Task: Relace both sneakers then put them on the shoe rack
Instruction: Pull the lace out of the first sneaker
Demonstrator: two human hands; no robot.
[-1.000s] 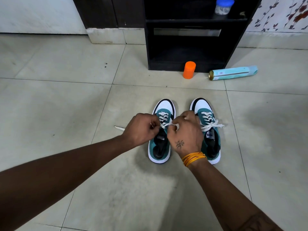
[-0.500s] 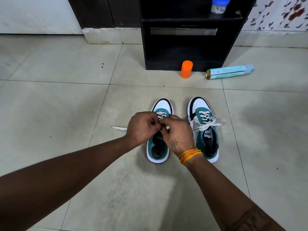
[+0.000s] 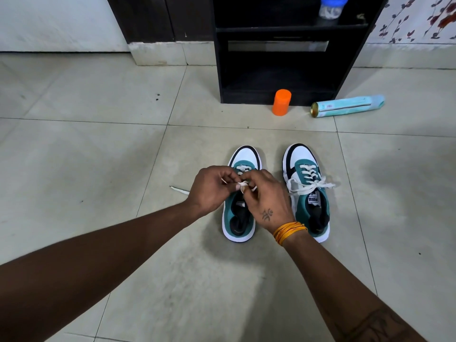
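Left hand: The left hand (image 3: 209,187) reached in from the lower left, forearm stretched across the floor, and sat over the tongue of the left sneaker (image 3: 240,198); its grip was curled tight, pinching the white lace (image 3: 243,185) at the fingertips.
Right hand: The right hand (image 3: 267,201) came in from the lower right, knuckles up, a small tattoo on its back and orange thread bands (image 3: 288,232) at the wrist; its grip was also curled, pinching the same lace, fingertips touching those of the left hand.
Lace: A white loop showed between the two grips, and one loose end (image 3: 179,189) trailed out on the floor tiles to the left of the left hand.
Left sneaker: Teal, white-toed, upright on the floor tiles (image 3: 98,156), toe pointing at the rack, partly hidden under both hands.
Right sneaker: The right sneaker (image 3: 307,191) stood just beside it, apart from it, its white lace tied in a bow across the tongue.
Shoe rack: The black shoe rack (image 3: 278,70) stood well beyond the sneakers against the wall; no sneaker was in it.
Jar: A clear jar with a blue lid (image 3: 330,7) sat on the upper shelf, holding something pale I could not make out.
Orange container: An orange container (image 3: 281,102) stood upright on the floor, just in front of the rack's base.
Spray can: A light-blue spray can (image 3: 348,106) lay on its side on the floor, right of the orange container.
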